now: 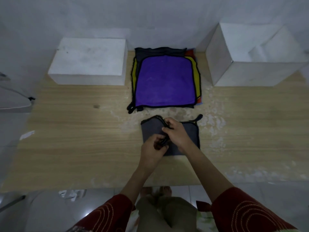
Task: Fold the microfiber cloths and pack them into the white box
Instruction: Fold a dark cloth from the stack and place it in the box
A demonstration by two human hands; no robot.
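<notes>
Grey microfiber cloth (168, 134) half-folded on counter (75, 131) directly under both hands; left hand (153, 149) and right hand (176, 133) pinching its black-trimmed edge, running near to far; open white box (242, 62) far right, nearer right hand.

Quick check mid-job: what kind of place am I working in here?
Probably a plain room at home set up as a makeshift packing spot, not a factory: a worn wooden table against a bare wall, white boxes beside a stack of cloths, tiled floor underfoot.
</notes>
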